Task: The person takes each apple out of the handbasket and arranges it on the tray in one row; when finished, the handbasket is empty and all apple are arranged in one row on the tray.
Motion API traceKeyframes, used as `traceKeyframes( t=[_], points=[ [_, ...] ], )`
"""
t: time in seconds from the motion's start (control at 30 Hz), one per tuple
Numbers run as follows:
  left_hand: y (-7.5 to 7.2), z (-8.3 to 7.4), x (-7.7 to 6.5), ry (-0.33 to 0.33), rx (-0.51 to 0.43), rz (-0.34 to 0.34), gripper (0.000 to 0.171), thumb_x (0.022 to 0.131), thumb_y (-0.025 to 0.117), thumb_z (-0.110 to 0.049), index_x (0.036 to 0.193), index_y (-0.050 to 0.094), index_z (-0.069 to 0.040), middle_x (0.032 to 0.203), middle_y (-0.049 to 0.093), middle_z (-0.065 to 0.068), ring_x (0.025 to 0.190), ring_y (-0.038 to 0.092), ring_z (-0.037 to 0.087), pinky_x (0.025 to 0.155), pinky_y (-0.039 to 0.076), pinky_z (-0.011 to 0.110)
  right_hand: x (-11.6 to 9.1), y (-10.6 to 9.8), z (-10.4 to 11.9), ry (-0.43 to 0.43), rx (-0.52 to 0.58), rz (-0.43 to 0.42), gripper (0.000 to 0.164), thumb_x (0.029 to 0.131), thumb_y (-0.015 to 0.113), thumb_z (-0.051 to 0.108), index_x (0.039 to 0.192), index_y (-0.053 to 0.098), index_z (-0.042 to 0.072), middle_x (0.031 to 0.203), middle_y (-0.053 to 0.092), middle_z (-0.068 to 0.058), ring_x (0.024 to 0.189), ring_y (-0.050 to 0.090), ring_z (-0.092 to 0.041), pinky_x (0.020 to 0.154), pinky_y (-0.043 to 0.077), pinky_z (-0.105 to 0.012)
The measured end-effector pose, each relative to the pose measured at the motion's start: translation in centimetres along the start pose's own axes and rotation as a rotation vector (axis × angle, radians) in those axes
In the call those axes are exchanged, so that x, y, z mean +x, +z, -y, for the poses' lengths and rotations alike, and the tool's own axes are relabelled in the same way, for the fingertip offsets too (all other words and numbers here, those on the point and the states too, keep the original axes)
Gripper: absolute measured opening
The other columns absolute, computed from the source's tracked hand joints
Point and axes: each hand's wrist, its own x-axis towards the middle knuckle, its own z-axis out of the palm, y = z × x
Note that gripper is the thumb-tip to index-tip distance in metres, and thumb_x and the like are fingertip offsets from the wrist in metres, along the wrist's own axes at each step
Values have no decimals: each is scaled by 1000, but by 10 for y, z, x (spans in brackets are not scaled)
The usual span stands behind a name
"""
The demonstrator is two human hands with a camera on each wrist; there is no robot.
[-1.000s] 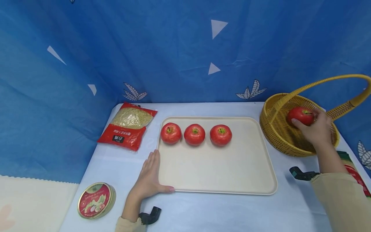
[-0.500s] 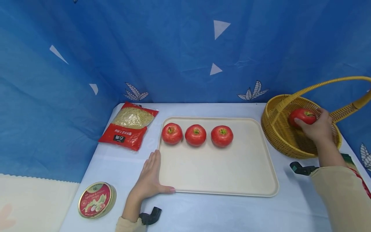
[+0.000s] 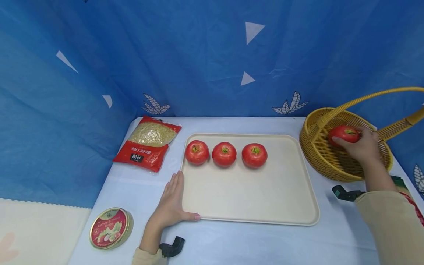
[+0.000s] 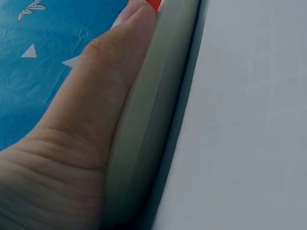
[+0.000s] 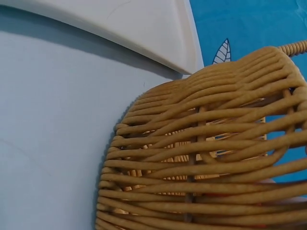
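Note:
At the right, my right hand (image 3: 363, 146) reaches into the yellow wicker basket (image 3: 314, 154) and grips a red apple (image 3: 342, 134) from its right side. In the right wrist view the woven basket wall (image 5: 192, 163) covers most of that hand and the fruit. My left hand (image 3: 170, 204) lies along the left front corner of the cream tray (image 3: 251, 195), fingers straight and thumb against the front edge. The left wrist view shows the thumb (image 4: 100, 76) against the tray's side (image 4: 148, 110). Three red apples (image 3: 224, 154) stand in a row along the tray's back left.
A red bag of pasta (image 3: 145, 143) lies left of the tray. A round candy tin (image 3: 110, 228) is at the table's front left. Partly behind the right sleeve lies a red and green packet (image 3: 402, 186). A blue patterned cloth (image 3: 205, 62) hangs behind the table.
The right hand keeps its grip on the apple in the basket, with only a slight shift. The left hand stays at the tray corner; the whole head view has shifted slightly.

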Motion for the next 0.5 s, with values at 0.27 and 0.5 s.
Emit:
traceKeyframes(
  t=[0.27, 0.5],
  points=[
    [1, 0, 1, -6, -3, 4, 157, 48, 86, -73, 160, -7, -11, 169, -7, 8, 156, -9, 29, 125, 2, 55, 1, 3, -7, -31, 89, 37, 110, 88, 63, 58, 156, 0, 0, 158, 9, -36, 141, 18, -58, 107, 31, -73],
    [1, 0, 1, -4, -9, 2, 158, 48, 86, -73, 160, -6, -10, 169, -7, 8, 156, -9, 29, 125, 1, 55, 3, 4, -9, -69, 112, 67, 112, 87, 67, 56, 156, -3, 2, 158, 11, -36, 141, 18, -58, 108, 29, -74]
  ],
)
